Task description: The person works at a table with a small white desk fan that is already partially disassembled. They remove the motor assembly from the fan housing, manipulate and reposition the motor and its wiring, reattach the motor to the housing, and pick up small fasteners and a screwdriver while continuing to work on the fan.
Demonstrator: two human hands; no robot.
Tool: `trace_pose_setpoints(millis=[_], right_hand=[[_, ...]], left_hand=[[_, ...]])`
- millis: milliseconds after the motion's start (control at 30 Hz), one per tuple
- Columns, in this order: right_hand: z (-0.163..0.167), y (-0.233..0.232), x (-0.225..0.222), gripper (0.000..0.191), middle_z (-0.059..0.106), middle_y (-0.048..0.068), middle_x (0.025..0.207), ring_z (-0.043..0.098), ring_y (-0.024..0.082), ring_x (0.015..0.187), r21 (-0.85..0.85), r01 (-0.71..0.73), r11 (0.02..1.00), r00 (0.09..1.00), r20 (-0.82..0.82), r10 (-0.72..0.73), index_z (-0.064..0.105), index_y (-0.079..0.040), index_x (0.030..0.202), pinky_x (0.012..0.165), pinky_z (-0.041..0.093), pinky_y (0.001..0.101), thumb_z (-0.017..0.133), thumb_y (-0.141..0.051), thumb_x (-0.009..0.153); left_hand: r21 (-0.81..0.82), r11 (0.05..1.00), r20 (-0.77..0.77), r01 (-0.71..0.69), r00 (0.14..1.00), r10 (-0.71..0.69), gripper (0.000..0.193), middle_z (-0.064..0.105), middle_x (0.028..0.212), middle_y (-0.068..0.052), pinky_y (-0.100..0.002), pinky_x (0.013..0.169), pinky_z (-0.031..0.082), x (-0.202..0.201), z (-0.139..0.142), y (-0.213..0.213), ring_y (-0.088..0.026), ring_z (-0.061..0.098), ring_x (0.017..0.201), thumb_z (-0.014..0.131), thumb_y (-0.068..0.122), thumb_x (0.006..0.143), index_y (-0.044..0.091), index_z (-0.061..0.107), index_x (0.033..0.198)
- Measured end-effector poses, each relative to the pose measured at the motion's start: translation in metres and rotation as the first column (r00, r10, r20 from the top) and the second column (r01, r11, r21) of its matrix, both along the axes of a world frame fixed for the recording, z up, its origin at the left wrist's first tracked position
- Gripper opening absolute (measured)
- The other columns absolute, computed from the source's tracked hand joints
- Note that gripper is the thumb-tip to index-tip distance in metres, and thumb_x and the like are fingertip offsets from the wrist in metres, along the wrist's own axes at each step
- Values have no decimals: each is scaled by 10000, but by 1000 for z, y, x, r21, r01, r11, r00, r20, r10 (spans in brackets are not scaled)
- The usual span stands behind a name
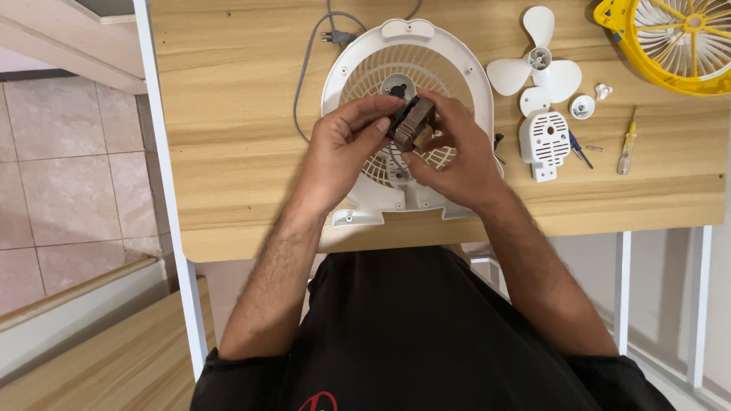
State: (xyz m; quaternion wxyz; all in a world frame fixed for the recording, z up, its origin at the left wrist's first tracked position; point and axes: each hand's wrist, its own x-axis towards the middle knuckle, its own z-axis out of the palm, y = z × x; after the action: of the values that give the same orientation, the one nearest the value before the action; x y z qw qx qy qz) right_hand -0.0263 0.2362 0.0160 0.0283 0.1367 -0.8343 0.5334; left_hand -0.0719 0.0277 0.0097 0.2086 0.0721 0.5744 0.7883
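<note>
The worktop (244, 152) is pale wood-grain laminate, smooth and matt, with a white painted metal frame. On it, the fan grille (457, 68) is white plastic with a faint sheen. The motor (411, 123), held between left hand (343, 148) and right hand (457, 156), looks like dull brown-grey metal (its finer surface is too small to judge). To the right, the blade (537, 68) and rear cover (545, 138) are smooth white plastic. At the far right, a second grille (670, 46) is glossy yellow plastic. The screwdriver (627, 141) has a clear yellow plastic handle. The cord (304, 68) is matt grey. The shirt (411, 335) is black matt cloth.
</note>
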Motion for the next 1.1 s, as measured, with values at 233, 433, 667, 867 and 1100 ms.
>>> trace_pose_setpoints(millis=[233, 433, 667, 867, 1100], right_hand=[[-2, -3, 0, 838, 562, 123, 1429, 670, 218, 1266, -43, -5, 999, 999, 36, 6, 382, -70, 1609, 942, 651, 308, 818, -33, 894], [6, -7, -1, 811, 580, 122, 1392, 666, 200, 1216, -42, 25, 999, 998, 62, -22, 422, -44, 1577, 903, 643, 298, 829, -55, 875], [22, -20, 2, 751, 648, 119, 1236, 690, 178, 1027, 191, 173, 966, 984, 12, -178, 520, -19, 1497, 787, 612, 293, 855, -198, 849], [20, -24, 0, 731, 651, 132, 1157, 689, 231, 975, 328, 229, 916, 973, -60, -222, 539, 1, 1474, 799, 590, 345, 870, -232, 866], [11, -11, -3, 697, 627, 92, 1265, 677, 138, 978, -24, 152, 988, 953, 268, -140, 474, -8, 1462, 717, 600, 265, 789, -262, 894]], left_hand=[[-42, 999, 3, 9, 1000, -9, 265, 725, 1229, -77, -300, 991, 612, 6, -3, 0, -149, 695, 1133, 548, 47, 1088, 27, 668, 1324], [57, 998, -27, -34, 999, 36, 258, 697, 1285, -105, -329, 1042, 603, 11, -18, 6, -166, 677, 1177, 544, 21, 1101, -7, 646, 1337], [56, 998, -9, -37, 999, 37, 293, 688, 1330, -129, -343, 1068, 596, 11, -17, 7, -178, 679, 1223, 470, 28, 1127, -12, 595, 1390], [112, 994, 28, 16, 999, -19, 483, 592, 1456, -154, -328, 1124, 480, 18, -4, 10, -182, 580, 1328, 460, -15, 1081, 59, 367, 1549], [-98, 995, -85, -11, 996, 2, 455, 635, 1423, -182, -340, 1106, 522, 12, -3, 11, -203, 620, 1317, 436, 13, 1097, 62, 383, 1546]])
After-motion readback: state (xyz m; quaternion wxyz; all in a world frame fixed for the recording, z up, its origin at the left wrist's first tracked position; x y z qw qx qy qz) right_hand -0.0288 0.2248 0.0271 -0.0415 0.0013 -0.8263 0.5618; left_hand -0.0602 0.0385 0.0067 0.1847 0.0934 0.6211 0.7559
